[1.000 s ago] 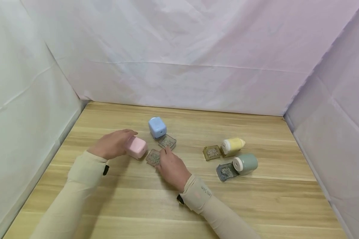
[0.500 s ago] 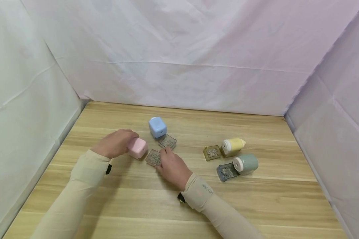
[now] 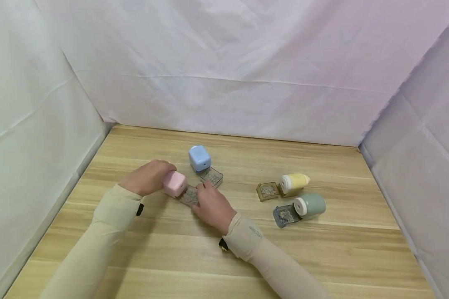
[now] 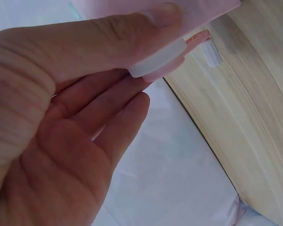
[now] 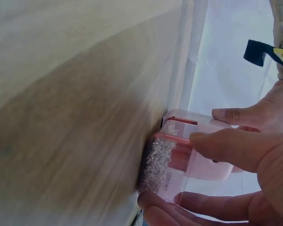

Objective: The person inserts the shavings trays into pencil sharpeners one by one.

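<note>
Left hand [image 3: 146, 177] curled around the pink sharpener body [image 3: 174, 183], steadying it on the desk [image 3: 321, 249], fingers wrapped over top and side so the open face looks toward the drawer. Right hand [image 3: 210, 204] pinching the clear shavings drawer [image 3: 189, 195] between thumb and fingers, front edge now meeting the pink sharpener body, as the right wrist view shows with the drawer [image 5: 167, 162] part-way into the housing. Both grips closed on their pieces, probably to line up drawer and slot. Compared with a second ago: gap between drawer and pink sharpener body gone, both drawn together. Beyond the pink sharpener body, blue sharpener [image 3: 199, 158] with its drawer [image 3: 213, 177]; well to the right of it, yellow sharpener [image 3: 294, 183] and green sharpener [image 3: 309, 205], unmoved.
</note>
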Demonstrator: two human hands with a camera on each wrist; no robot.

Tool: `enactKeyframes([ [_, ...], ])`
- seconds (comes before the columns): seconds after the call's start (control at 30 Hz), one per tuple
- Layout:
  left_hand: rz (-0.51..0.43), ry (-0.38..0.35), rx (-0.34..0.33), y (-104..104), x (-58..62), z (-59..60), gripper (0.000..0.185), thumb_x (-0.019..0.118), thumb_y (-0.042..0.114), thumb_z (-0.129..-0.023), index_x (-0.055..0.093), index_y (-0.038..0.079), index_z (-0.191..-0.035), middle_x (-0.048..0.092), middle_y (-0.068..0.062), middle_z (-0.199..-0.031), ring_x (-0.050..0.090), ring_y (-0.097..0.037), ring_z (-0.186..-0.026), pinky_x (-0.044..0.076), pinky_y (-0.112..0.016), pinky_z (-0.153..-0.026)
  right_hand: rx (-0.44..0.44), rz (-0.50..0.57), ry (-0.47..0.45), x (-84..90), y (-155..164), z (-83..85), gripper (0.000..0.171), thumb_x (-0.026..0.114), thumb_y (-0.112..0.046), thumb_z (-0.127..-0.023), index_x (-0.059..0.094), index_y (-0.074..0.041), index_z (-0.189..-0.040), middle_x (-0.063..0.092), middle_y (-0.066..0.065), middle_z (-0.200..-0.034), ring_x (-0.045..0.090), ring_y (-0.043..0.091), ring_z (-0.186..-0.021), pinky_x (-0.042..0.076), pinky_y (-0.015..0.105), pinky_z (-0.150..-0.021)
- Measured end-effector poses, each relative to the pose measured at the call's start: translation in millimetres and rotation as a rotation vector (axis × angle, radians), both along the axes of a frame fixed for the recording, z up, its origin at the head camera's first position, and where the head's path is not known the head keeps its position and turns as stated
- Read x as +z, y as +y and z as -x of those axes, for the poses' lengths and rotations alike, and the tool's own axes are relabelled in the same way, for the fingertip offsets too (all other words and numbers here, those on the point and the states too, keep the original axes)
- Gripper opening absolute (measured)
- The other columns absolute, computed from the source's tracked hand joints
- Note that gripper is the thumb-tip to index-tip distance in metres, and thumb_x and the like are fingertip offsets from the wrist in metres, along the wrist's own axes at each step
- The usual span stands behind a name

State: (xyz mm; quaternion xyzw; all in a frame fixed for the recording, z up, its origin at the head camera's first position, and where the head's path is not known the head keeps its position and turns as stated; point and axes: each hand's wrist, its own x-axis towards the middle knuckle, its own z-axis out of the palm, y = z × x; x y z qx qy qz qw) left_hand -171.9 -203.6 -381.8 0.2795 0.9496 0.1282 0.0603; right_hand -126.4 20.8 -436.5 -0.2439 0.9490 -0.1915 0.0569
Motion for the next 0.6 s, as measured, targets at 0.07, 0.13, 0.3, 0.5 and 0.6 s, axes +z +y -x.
enactKeyframes([
  [0.07, -0.005, 0.005, 0.001, 0, -0.8, 0.4, 0.037, 0.076, -0.020, -0.078, 0.075, -0.007, -0.113, 0.078, -0.020, -0.106, 0.074, -0.032, -0.096, 0.063, -0.048, -0.088, -0.003, 0.003, 0.000, -0.2, -2, 1.3, 0.051, 0.082, -0.031, -0.098, 0.066, 0.008, -0.127, 0.065, 0.019, -0.117, 0.070, 0.021, -0.087, 0.066, 0.034, -0.078],
  [0.13, -0.009, 0.009, -0.001, 0, -0.2, 0.4, 0.037, 0.076, -0.020, -0.077, 0.075, -0.007, -0.112, 0.078, -0.021, -0.105, 0.074, -0.032, -0.095, 0.063, -0.047, -0.086, -0.003, -0.002, 0.012, -0.5, -4, 2.6, 0.050, 0.081, -0.031, -0.098, 0.066, 0.008, -0.126, 0.066, 0.020, -0.117, 0.070, 0.022, -0.087, 0.065, 0.034, -0.077],
  [0.3, -0.015, 0.010, -0.004, 2, 0.0, -0.3, 0.035, 0.074, -0.021, -0.078, 0.075, -0.008, -0.110, 0.078, -0.020, -0.102, 0.074, -0.030, -0.092, 0.063, -0.045, -0.083, -0.008, -0.008, 0.038, -1.6, -9, 6.2, 0.046, 0.080, -0.031, -0.099, 0.067, 0.006, -0.125, 0.067, 0.018, -0.117, 0.071, 0.022, -0.088, 0.065, 0.035, -0.076],
  [0.5, -0.005, 0.005, 0.011, 3, -0.2, -0.8, 0.033, 0.073, -0.021, -0.080, 0.075, -0.007, -0.110, 0.078, -0.018, -0.103, 0.073, -0.029, -0.093, 0.062, -0.044, -0.083, -0.001, 0.003, 0.035, -4.3, -16, 9.8, 0.048, 0.081, -0.033, -0.099, 0.068, 0.005, -0.126, 0.068, 0.016, -0.120, 0.072, 0.022, -0.095, 0.064, 0.035, -0.084],
  [0.6, -0.006, 0.002, 0.019, 3, 0.2, -1.2, 0.032, 0.073, -0.020, -0.081, 0.074, -0.007, -0.110, 0.078, -0.018, -0.103, 0.073, -0.029, -0.093, 0.062, -0.044, -0.083, 0.004, 0.007, 0.031, -5.3, -20, 11.4, 0.050, 0.080, -0.034, -0.099, 0.068, 0.006, -0.127, 0.068, 0.017, -0.121, 0.072, 0.024, -0.100, 0.064, 0.036, -0.087],
])
